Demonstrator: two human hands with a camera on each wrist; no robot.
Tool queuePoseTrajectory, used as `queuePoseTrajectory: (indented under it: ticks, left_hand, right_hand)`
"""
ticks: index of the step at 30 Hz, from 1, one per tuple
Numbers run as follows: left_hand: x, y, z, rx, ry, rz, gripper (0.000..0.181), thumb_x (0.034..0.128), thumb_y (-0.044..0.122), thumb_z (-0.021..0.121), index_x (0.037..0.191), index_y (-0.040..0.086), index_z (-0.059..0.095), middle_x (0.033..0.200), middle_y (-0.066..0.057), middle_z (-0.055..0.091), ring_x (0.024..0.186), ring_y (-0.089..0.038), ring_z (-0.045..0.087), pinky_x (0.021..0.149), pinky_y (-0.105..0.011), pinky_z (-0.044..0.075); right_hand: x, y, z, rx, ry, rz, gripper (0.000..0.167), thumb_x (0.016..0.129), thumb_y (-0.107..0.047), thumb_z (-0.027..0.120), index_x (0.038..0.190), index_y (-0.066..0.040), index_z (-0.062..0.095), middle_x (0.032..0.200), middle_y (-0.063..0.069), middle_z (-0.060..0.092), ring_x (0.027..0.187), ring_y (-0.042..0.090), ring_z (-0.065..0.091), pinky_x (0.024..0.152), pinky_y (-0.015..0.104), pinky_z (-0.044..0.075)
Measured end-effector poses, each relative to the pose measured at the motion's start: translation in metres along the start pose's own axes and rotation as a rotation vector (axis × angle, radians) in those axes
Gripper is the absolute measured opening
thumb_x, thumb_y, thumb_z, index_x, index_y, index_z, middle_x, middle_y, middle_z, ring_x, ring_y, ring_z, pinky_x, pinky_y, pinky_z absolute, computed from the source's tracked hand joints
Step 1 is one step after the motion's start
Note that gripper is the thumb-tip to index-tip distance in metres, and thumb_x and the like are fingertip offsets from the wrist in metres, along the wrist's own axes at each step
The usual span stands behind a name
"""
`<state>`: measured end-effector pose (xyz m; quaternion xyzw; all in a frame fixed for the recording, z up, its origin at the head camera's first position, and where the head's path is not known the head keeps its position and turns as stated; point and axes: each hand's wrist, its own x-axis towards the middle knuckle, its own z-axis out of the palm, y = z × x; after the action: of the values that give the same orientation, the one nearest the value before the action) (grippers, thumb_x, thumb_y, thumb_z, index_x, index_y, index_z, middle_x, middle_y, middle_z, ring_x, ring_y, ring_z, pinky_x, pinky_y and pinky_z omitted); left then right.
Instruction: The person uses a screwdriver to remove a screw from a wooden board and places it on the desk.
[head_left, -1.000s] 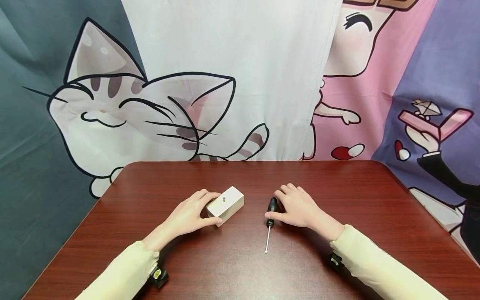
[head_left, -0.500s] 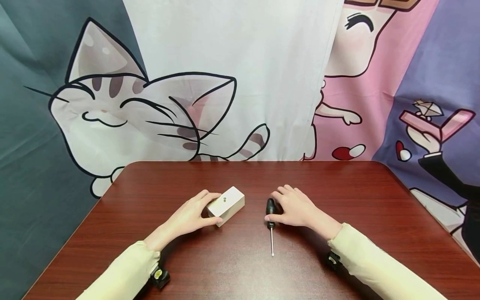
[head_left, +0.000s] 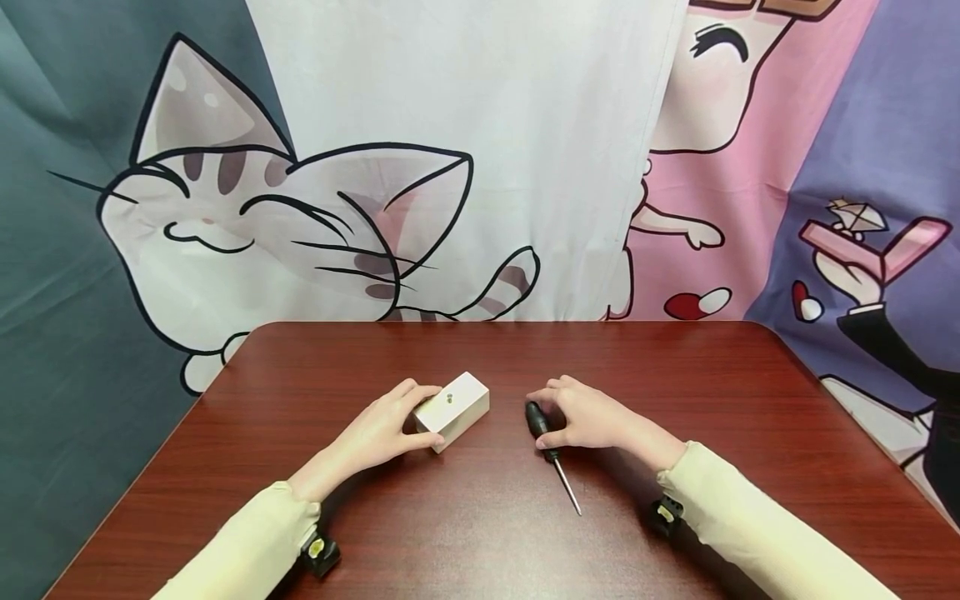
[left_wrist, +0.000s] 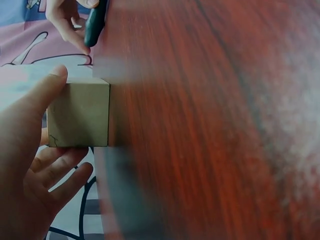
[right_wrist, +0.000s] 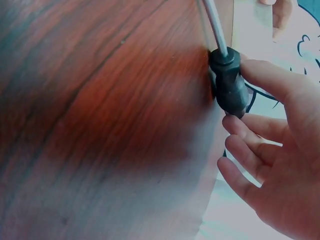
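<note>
A pale wooden block [head_left: 463,404] rests on the table, with two small metallic spots on its top face. My left hand [head_left: 381,429] grips it from the left, thumb on the near side and fingers on the far side. In the left wrist view one end of the block [left_wrist: 80,116] faces the camera. A screwdriver [head_left: 537,422] with a black handle and thin metal shaft lies at an angle, tip pointing near and right. My right hand [head_left: 592,417] pinches its handle between thumb and fingers. The right wrist view shows the handle [right_wrist: 231,90] close to the tabletop.
The brown wood-grain table [head_left: 480,533] has rounded far corners. Behind it hangs a cloth backdrop [head_left: 480,100] printed with cartoon figures. Small black devices [head_left: 319,554] are strapped under both sleeved wrists.
The screwdriver has turned in my right hand: its tip swung to the right, its handle end to the left. My right fingers shifted with it. The left hand and block stayed still.
</note>
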<state>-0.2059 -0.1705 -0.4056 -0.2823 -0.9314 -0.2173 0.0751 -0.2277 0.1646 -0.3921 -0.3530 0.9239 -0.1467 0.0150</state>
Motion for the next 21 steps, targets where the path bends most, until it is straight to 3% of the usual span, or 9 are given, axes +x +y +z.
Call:
queuePoseTrajectory:
  ticks: [9, 16, 21]
  left_hand:
    - [0.0006, 0.0011, -0.0011, -0.026, 0.012, 0.02, 0.059, 0.0767, 0.042, 0.083, 0.123, 0.016, 0.059, 0.108, 0.005, 0.061, 0.092, -0.007, 0.06, 0.08, -0.026, 0.053]
    - [0.0001, -0.0015, -0.002, -0.033, -0.001, 0.05, 0.057, 0.0774, 0.04, 0.083, 0.125, 0.019, 0.06, 0.103, 0.007, 0.059, 0.091, -0.009, 0.06, 0.079, -0.025, 0.053]
    - [-0.0006, -0.0003, -0.0021, -0.042, 0.001, 0.047, 0.056, 0.079, 0.038, 0.083, 0.127, 0.021, 0.06, 0.102, 0.008, 0.058, 0.09, -0.009, 0.059, 0.079, -0.025, 0.051]
  right_hand:
    - [-0.0013, 0.0013, -0.0038, 0.076, -0.043, -0.023, 0.054, 0.076, -0.024, 0.083, 0.125, -0.011, 0.066, 0.102, -0.002, 0.065, 0.099, 0.015, 0.055, 0.083, 0.032, 0.05]
    - [-0.0022, -0.0002, -0.0055, 0.097, -0.063, -0.053, 0.05, 0.077, -0.013, 0.078, 0.125, -0.013, 0.066, 0.104, -0.001, 0.065, 0.101, 0.017, 0.055, 0.086, 0.032, 0.05]
    - [-0.0013, -0.0018, -0.0056, 0.083, -0.056, -0.069, 0.048, 0.079, -0.019, 0.078, 0.125, -0.014, 0.065, 0.101, -0.002, 0.064, 0.096, 0.015, 0.054, 0.082, 0.03, 0.048]
